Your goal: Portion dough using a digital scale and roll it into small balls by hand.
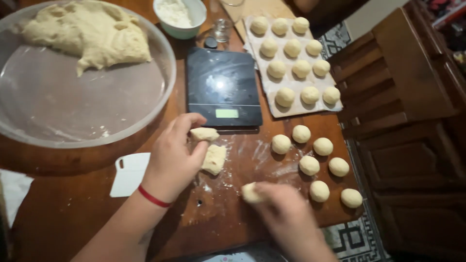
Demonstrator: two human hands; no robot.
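Note:
My left hand, with a red band at the wrist, pinches a small piece of dough just in front of the black kitchen scale. A second flat dough piece lies on the floured wooden table beside that hand. My right hand is blurred and presses on another dough piece against the table. Several rolled dough balls sit loose on the table to the right of my hands.
A large clear bowl at the upper left holds a big dough mass. A white scraper lies near my left wrist. Behind the scale stand a bowl of flour, a small glass and a sheet with several dough balls. Dark wooden furniture stands right.

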